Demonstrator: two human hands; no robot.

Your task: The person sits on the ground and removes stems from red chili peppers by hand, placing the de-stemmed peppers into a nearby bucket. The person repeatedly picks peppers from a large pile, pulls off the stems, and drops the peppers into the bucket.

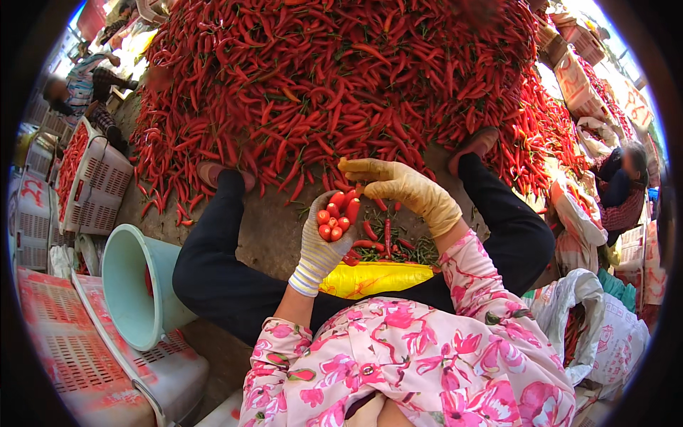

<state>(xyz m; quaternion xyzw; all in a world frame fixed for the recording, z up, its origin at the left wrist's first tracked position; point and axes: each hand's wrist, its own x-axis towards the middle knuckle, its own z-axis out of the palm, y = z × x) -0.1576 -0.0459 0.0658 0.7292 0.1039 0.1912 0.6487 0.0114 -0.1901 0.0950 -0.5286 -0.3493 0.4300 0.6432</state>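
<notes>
My left hand, in a striped knit glove, is closed around a bunch of red chilli peppers. Their blunt ends, without stems, face up towards me. Just to the right, my right hand wears a stained tan glove. Its fingers and thumb are spread apart with nothing visible between them, the thumb tip close to the bunch. Below the hands, loose chillies and green stems lie on the ground by a yellow plastic sack between my legs.
A large heap of red chillies spreads before my feet. To the left, a pale blue bucket lies tilted beside plastic crates. White woven sacks stand right. People sit at the left and right.
</notes>
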